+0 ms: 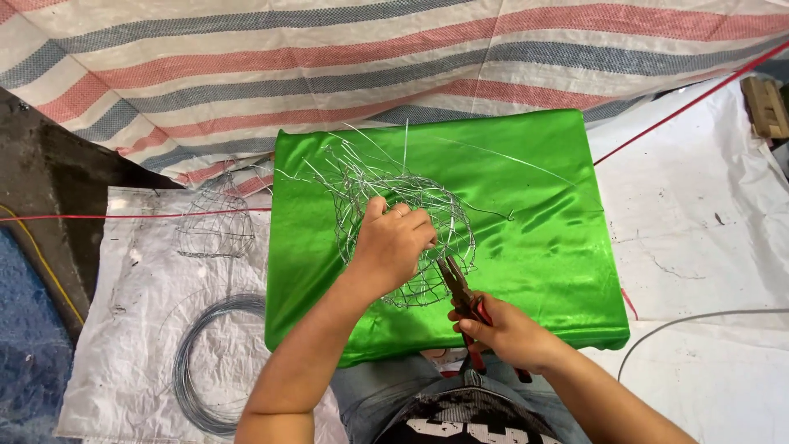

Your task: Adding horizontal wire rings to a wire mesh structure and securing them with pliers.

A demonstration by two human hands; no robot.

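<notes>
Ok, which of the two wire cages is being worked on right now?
The wire cage on the green cloth, gripped by the left hand. The other cage sits untouched on the white sheet at left.

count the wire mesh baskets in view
2: one wire basket on the green cloth, gripped by the left hand; a second wire basket on the white sheet to the left.
</notes>
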